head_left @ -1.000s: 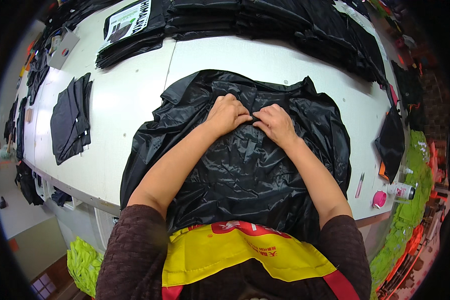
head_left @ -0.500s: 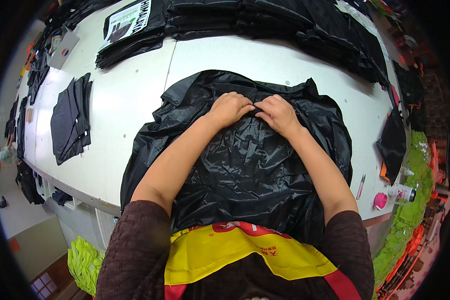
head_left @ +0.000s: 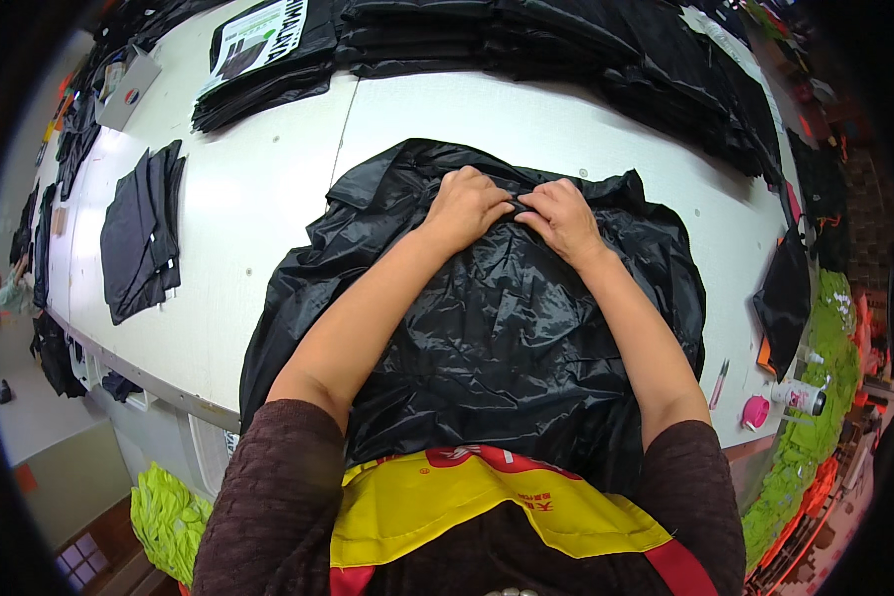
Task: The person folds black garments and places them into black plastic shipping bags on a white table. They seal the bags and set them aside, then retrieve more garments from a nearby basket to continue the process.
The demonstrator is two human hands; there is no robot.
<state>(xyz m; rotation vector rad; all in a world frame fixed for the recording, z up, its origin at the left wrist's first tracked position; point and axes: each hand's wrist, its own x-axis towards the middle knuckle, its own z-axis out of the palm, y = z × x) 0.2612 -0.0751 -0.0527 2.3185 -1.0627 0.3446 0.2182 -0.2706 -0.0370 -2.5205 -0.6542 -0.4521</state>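
Observation:
A large piece of shiny black fabric (head_left: 507, 338), thin and crumpled, lies spread over the white table before me and reaches back to my apron. My left hand (head_left: 467, 207) pinches a folded edge of it near the far side. Just to its right, my right hand (head_left: 563, 221) grips the same edge, thumb and forefinger pressed together. The fingertips of both hands are close to each other, with a narrow bit of the fabric between them. What kind of item the fabric makes up cannot be told.
Stacks of folded black fabric (head_left: 417, 40) line the table's far side. Dark cloth pieces (head_left: 144, 233) lie at left on the white table (head_left: 238, 199). At right are thread snips (head_left: 719, 383), a pink lid (head_left: 755, 411) and a bottle (head_left: 800, 397). Lime-green fabric (head_left: 174, 521) is heaped lower left.
Both hands have shifted slightly along the black fabric's far edge, with the fingertips a bit farther apart. The fabric's right far corner has moved a little to the right.

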